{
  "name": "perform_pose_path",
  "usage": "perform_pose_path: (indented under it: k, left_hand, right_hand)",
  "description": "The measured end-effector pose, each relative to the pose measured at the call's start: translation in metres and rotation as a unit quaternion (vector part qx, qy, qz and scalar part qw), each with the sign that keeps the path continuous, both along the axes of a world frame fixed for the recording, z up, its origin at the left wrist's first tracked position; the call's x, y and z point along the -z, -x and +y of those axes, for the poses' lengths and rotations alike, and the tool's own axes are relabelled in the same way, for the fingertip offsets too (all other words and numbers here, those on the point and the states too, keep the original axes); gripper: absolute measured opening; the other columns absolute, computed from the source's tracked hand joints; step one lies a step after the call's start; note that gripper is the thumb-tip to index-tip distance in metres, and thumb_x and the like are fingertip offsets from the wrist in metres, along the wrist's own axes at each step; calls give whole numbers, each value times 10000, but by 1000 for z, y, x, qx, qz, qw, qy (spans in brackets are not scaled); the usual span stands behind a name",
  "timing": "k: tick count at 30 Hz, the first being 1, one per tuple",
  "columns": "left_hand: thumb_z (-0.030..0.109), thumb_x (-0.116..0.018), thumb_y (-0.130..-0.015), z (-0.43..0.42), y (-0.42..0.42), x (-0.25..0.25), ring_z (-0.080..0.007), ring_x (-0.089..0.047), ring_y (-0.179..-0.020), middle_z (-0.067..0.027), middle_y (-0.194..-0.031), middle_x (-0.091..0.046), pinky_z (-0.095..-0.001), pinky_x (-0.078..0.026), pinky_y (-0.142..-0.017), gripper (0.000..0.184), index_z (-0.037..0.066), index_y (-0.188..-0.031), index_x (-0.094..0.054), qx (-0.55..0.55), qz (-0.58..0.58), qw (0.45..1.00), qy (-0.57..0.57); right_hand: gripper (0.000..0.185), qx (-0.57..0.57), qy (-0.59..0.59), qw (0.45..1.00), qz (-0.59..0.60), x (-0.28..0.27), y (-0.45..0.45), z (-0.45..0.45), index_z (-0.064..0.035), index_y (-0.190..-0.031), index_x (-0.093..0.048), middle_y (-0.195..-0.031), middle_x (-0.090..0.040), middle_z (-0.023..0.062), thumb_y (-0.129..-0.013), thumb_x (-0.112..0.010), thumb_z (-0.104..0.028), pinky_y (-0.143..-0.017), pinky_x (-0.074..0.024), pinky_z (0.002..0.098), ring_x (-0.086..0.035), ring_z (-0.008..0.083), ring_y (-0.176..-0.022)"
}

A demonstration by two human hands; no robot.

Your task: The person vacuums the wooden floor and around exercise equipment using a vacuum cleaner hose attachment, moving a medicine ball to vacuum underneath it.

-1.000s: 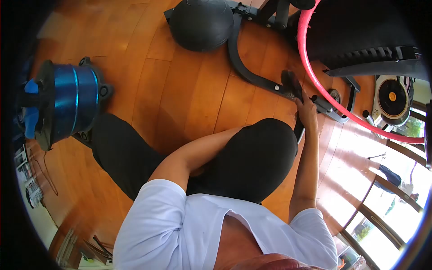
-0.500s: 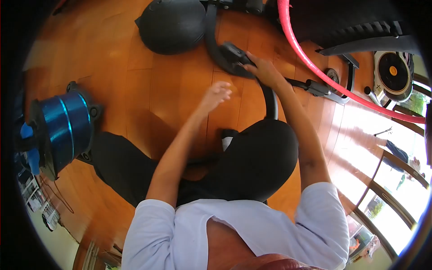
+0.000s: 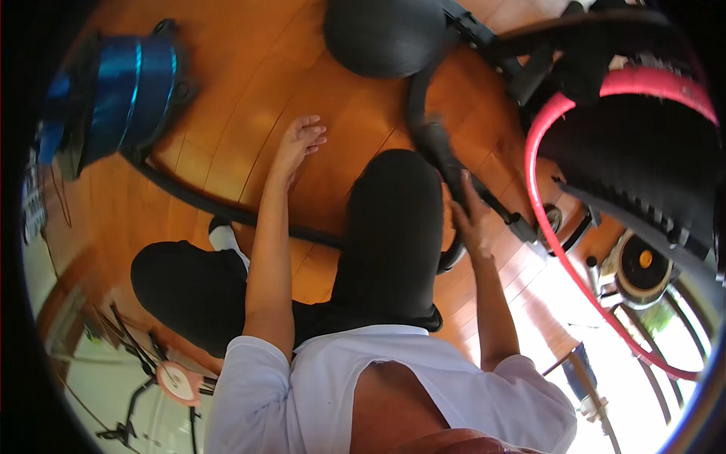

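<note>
Wooden floor (image 3: 253,83), laid in glossy orange-brown planks, formed the ground for a person with both legs bent; bright light entered at the right. The right hand (image 3: 473,219) grasped an elongated dark nozzle (image 3: 440,147), fingers along its body, just beyond the raised right knee (image 3: 397,185). The left hand (image 3: 302,144) was raised over the planks, fingers loosely curled, gripping nothing. A black hose (image 3: 219,208) ran from beside a blue canister (image 3: 113,102) and passed out of sight behind that knee. Sound handling, as judged from this view, called for a firm hold along the nozzle's body, slack in the hose, and the free hand ready to lift it clear of the leg. Materials: the canister was cylindrical, with a metallic sheen; the hose appeared flexible; the nozzle's tip was blurred. Beyond lay a matt black ball (image 3: 386,38) and a shiny pink hoop (image 3: 650,82).
</note>
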State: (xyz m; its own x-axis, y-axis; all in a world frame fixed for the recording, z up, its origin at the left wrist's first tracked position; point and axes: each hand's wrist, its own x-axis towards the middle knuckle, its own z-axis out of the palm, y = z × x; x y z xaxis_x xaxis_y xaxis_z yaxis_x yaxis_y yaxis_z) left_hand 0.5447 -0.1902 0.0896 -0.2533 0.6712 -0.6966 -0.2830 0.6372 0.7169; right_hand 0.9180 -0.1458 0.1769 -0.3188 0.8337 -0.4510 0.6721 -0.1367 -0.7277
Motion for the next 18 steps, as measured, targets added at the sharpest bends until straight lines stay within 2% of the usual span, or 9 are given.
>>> perform_pose_path:
  k: [1, 3, 6, 9, 12, 15, 18]
  left_hand:
    - [214, -559, -969, -8, 4, -3, -148, -621, -1005, -76, -1171, -622, -296, -476, -878, 374, 81, -1312, -496, -23, 6, 1000, -6]
    - [213, -553, -971, -24, 13, -9, -145, -621, -992, -72, -1167, -621, -296, -479, -874, 366, 84, -1309, -496, -62, 17, 998, -19]
    - [235, -567, -966, -50, 22, -32, -152, -625, -987, -88, -1163, -632, -286, -464, -865, 354, 83, -1281, -516, -126, 48, 991, -28]
    - [236, -554, -977, -80, 27, -48, -146, -625, -976, -82, -1169, -625, -276, -465, -862, 355, 82, -1294, -510, -174, 59, 983, -20]
    - [248, -541, -987, -103, 28, -66, -149, -622, -1004, -68, -1182, -609, -293, -469, -890, 371, 87, -1317, -488, -173, 78, 982, -11]
    - [252, -542, -986, -125, 33, -83, -151, -619, -1023, -68, -1195, -598, -294, -467, -894, 382, 85, -1324, -482, -165, 83, 983, -16]
    - [248, -571, -962, -168, 47, -77, -146, -609, -1010, -65, -1187, -584, -286, -469, -861, 393, 88, -1314, -503, -175, 106, 978, -31]
  right_hand:
    - [600, -79, -42, 996, -2, 9, 16, 3, -140, -1484, -364, -1248, -574, 188, -935, -605, -119, -879, -480, 429, -584, 373, -1104]
    - [588, -153, -127, 971, -130, 37, 38, -2, -95, -1475, -361, -1251, -586, 209, -940, -600, -141, -792, -502, 397, -638, 317, -930]
    - [578, -156, -82, 973, -147, 62, 55, 12, -94, -1479, -336, -1206, -592, 231, -961, -568, -204, -882, -455, 471, -567, 418, -1086]
    - [579, -183, -124, 962, -161, 76, 92, 48, -83, -1476, -337, -1174, -591, 255, -969, -549, -265, -854, -467, 480, -585, 426, -1047]
    - [587, -144, -142, 961, -187, 88, 141, 78, -100, -1480, -322, -1093, -597, 271, -966, -520, -305, -818, -501, 506, -617, 437, -962]
    - [609, -179, -124, 958, -186, 88, 130, 75, -90, -1470, -338, -1053, -613, 289, -946, -539, -326, -826, -498, 516, -618, 456, -954]
    - [635, -196, -109, 954, -198, 95, 116, 68, -86, -1465, -347, -1011, -633, 295, -926, -562, -344, -830, -495, 517, -624, 467, -928]
